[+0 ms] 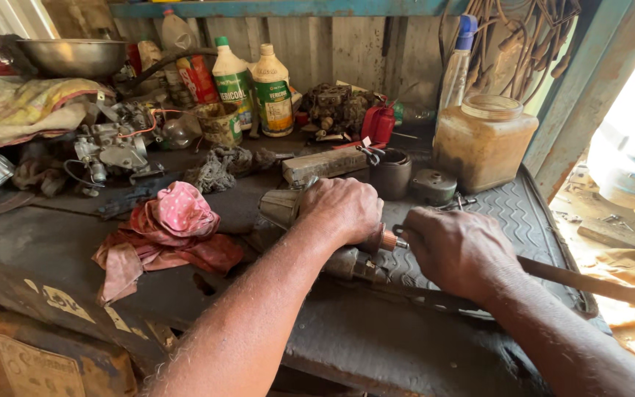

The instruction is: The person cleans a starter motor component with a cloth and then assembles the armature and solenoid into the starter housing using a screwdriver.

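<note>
Left hand (341, 209) clamped over grimy motor part (310, 235) lying on ribbed rubber mat (523, 213), bench centre. Right hand (458, 250) fisted round long-handled tool (589, 283), tip at part's copper end (387, 240). Pink rag (170, 228) left.

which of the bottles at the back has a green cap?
The white bottle with the green label, left of the two side by side. Its neighbour has a cream cap; the tall spray bottle has a blue top.
</note>
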